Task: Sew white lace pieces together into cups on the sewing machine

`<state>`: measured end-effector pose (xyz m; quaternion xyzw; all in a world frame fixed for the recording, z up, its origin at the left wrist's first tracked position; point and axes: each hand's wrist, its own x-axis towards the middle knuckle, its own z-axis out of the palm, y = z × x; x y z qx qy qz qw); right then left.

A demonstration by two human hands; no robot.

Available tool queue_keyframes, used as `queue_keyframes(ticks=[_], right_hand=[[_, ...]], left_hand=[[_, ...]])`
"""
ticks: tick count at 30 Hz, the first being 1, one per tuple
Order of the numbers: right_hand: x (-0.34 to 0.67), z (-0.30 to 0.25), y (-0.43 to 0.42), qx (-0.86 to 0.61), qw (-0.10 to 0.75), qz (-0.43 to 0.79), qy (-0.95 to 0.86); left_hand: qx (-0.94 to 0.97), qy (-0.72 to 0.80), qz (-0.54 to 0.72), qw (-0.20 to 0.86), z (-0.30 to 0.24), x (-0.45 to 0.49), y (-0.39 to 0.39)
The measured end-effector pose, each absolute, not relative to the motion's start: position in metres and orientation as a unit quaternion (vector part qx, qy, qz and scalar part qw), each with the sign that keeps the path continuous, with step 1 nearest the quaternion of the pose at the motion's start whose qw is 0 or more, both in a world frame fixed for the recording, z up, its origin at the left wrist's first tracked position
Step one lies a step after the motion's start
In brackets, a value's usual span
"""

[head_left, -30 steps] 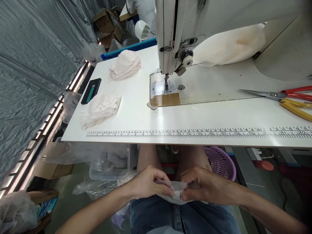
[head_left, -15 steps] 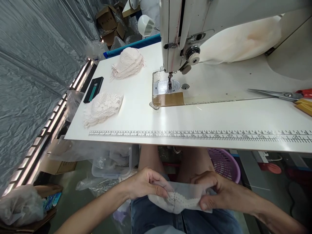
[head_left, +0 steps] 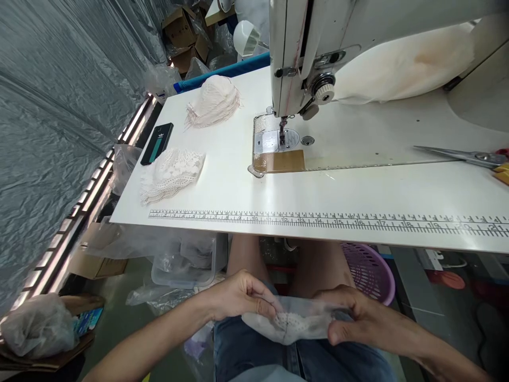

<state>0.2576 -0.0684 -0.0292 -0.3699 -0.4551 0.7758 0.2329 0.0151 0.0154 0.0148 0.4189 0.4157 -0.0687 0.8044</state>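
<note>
Over my lap, a strip of sheer white fabric with lace (head_left: 292,321) stretches between my two hands. My left hand (head_left: 254,302) pinches its left end, thumb on top. At the right end my right hand (head_left: 345,317) grips it between thumb and curled fingers. A seam line crosses the lace near the middle. Above on the white table (head_left: 230,196) lie a pile of cream lace pieces (head_left: 173,175) and a stack of pale pink fabric pieces (head_left: 214,102). The needle area of a sewing machine (head_left: 282,135) stands beyond my hands.
A black phone (head_left: 157,144) lies by the lace pile. Scissors (head_left: 473,156) rest at the table's right. A printed ruler (head_left: 318,220) runs along the front edge. Below are a clear plastic bin (head_left: 186,278) and a purple basket (head_left: 369,273).
Both hands keep hold of the lace fabric and have barely moved. The lace has tilted slightly in them. The view has shifted a little, so the table items appear farther right.
</note>
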Motion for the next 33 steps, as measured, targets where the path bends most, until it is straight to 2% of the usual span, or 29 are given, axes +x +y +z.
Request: queue_keyframes(ticks=[9,33], right_hand=[[0.238,-0.026,-0.064,-0.403,0.259,0.747,-0.461],[0.232,-0.014,-0.055,-0.393,0.249,0.774,-0.429]], left_hand=[[0.430,0.421,-0.068,0.796,0.013,0.015,0.011],[0.396,0.441,-0.035,0.804,0.019,0.012,0.008]])
